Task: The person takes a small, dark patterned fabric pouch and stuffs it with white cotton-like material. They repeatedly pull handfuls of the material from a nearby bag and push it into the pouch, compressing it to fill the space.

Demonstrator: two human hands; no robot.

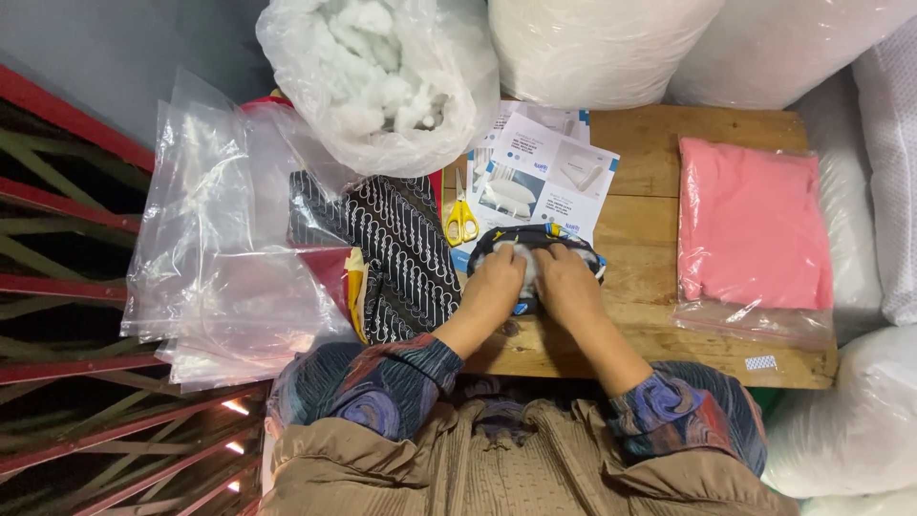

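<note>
A small dark patterned fabric cover [535,241] lies on the wooden table [659,143] with white stuffing showing at its opening. My left hand [495,283] grips the cover's left edge, fingers curled over the opening. My right hand [565,285] presses on the white stuffing at the cover's middle, fingers bent into it. Both hands touch each other over the cover. How much filling is inside the cover is hidden.
A clear bag of white stuffing [382,81] stands at the back. Yellow-handled scissors [461,220] and printed cards [540,177] lie behind the cover. Black-and-white patterned cloth [396,253] and clear plastic bags [215,258] sit left. A bagged pink cloth [755,234] lies right. Large white bags surround.
</note>
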